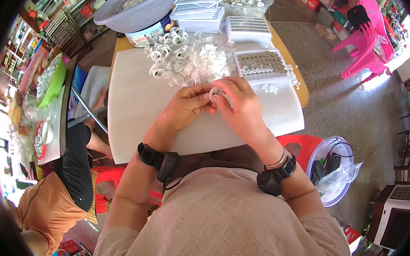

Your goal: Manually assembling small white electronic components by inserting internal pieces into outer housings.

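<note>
My left hand (185, 105) and my right hand (241, 106) meet over a white foam sheet (135, 99) on the table. Together they pinch a small white plastic ring (215, 95) between the fingertips. Just beyond the hands lies a heap of similar white plastic rings and clear pieces (191, 58). A clear tray of small round parts (263, 63) sits to the right of the heap, close to my right hand. Both wrists wear black bands.
A lavender basket (137, 9) of white parts, stacked clear trays (200, 8) and another filled tray (248, 27) stand at the back. A person in black and orange sits at the left (68, 175). Pink chairs (368, 39) are far right; a clear bucket (335, 170) is lower right.
</note>
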### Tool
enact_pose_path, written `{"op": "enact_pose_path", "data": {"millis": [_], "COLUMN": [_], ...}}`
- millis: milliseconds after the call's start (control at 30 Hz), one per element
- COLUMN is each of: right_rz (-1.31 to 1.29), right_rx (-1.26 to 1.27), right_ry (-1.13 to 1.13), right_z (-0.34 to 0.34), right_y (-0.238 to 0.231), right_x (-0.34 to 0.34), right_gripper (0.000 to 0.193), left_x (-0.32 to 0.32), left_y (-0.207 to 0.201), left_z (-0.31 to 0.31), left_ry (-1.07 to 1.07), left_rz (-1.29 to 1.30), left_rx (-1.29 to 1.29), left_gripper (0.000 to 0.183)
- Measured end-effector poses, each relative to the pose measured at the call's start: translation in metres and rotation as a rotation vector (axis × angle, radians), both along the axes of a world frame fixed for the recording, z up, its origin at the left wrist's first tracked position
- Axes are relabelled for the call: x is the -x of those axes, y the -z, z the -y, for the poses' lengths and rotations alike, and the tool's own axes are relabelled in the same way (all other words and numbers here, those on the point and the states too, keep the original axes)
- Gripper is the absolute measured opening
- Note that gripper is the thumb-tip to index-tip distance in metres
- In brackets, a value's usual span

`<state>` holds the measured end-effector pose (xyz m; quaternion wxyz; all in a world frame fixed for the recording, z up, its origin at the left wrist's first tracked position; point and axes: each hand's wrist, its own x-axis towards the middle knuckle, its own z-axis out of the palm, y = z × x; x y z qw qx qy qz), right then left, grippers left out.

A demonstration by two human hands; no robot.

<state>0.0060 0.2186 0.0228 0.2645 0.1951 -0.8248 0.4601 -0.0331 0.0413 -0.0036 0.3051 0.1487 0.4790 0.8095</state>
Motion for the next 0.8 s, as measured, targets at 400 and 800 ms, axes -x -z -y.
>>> {"op": "enact_pose_path", "data": {"millis": [400, 800], "right_rz": [-0.232, -0.177], "right_rx": [-0.219, -0.008], "right_ry": [0.040, -0.010], "right_z": [0.002, 0.001], "right_y": [0.006, 0.002], "right_x": [0.005, -0.002], "right_gripper": [0.022, 0.035], "left_x": [-0.001, -0.001], "left_y": [0.006, -0.003], "left_z": [-0.003, -0.004], "left_ry": [-0.064, -0.058], "left_rz": [0.019, 0.021], "left_rx": [0.002, 0.014], "left_gripper": [0.026, 0.028]}}
